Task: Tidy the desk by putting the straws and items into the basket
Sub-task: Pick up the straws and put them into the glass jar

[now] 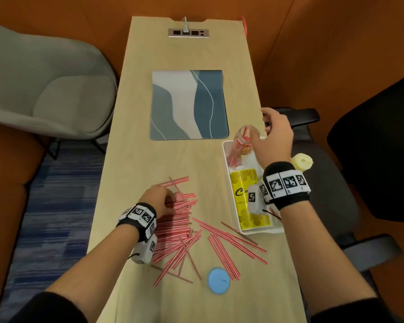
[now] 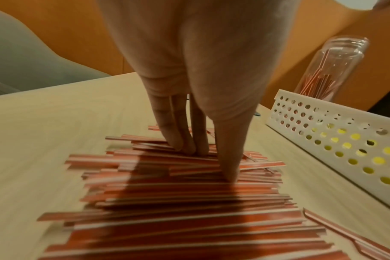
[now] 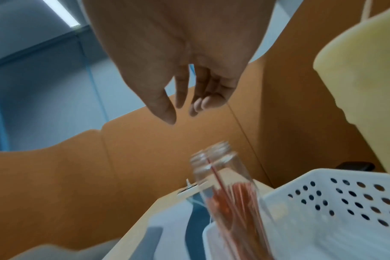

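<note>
A heap of red-and-white striped straws (image 1: 177, 220) (image 2: 178, 202) lies on the wooden desk, with looser ones (image 1: 231, 238) spread toward the basket. My left hand (image 1: 163, 197) (image 2: 196, 149) rests on the far end of the heap, straight fingertips and thumb pressing down on the straws. A white perforated basket (image 1: 229, 194) (image 2: 323, 133) (image 3: 345, 193) sits at the desk's right edge. It holds a clear lidless jar (image 1: 243, 138) (image 2: 330, 70) (image 3: 225, 184) with some straws inside and a yellow box (image 1: 245, 190). My right hand (image 1: 273, 134) (image 3: 185, 105) hovers just above the jar's mouth, fingers loose, holding nothing.
A round blue lid (image 1: 218, 280) lies near the desk's front edge. A cream-coloured roll (image 1: 301, 162) (image 3: 363, 70) sits right of the basket. A blue-grey mat (image 1: 187, 103) covers the desk's middle, a socket strip (image 1: 188, 33) the far end. A grey chair (image 1: 44, 89) stands left.
</note>
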The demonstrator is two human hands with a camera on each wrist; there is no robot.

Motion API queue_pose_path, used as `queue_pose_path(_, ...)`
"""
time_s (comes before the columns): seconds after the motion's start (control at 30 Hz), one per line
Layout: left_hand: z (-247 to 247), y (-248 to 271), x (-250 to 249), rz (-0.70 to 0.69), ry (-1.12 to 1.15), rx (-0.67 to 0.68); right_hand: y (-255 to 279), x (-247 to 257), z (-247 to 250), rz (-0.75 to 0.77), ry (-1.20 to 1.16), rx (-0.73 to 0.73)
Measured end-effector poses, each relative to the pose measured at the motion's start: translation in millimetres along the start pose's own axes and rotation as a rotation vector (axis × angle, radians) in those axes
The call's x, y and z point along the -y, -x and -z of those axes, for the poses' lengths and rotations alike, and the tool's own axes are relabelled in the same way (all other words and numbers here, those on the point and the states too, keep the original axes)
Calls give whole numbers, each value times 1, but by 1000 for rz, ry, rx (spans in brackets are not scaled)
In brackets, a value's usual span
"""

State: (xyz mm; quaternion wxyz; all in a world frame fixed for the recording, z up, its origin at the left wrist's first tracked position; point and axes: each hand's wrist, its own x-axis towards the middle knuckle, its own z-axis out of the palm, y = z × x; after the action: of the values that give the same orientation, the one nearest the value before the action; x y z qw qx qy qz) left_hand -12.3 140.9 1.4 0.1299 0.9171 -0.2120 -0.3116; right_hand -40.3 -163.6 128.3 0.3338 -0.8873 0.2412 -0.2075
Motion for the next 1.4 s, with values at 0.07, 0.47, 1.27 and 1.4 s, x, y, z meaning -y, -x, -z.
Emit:
queue_pose_path(0.07,-5,0,1,-16,0,-28,23,9,-1,63,-41,3)
queue_pose_path(0.47,-11,18,17,-168,-23,-137,191,-38,-91,-19,487,862)
queue_pose_path(1.27,157,-3,-163,-617,587,-608,191,-38,-79,-39,250,807)
queue_pose_path(1.4,166,-30,-190,-627,563,-584,195,-37,-78,-11,239,780)
